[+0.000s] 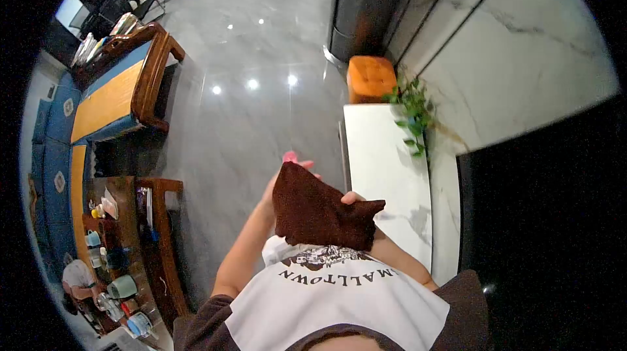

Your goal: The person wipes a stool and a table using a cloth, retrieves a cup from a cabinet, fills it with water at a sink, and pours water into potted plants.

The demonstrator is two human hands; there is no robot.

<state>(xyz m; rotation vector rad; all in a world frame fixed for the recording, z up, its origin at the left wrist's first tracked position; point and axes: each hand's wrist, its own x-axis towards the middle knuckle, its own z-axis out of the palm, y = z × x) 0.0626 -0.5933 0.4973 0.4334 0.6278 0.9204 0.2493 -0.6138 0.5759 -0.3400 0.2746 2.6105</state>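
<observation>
A dark brown cloth [320, 210] is spread in front of my chest. My left hand [305, 165] is at its upper left edge, mostly hidden behind it, with a few fingertips showing past the fabric. Something small and bright pink [289, 156] shows beside those fingertips; I cannot make out what it is. On the right, my right hand [353, 198] grips the cloth near its pointed corner, thumb on top and the other fingers hidden underneath.
To the right stands a long white cabinet [379, 155] with a green plant [415, 116] and an orange stool [372, 78] beyond it. A wooden bench [114, 99] and a cluttered table [127, 194] are on the left. A person [80, 277] is at the lower left.
</observation>
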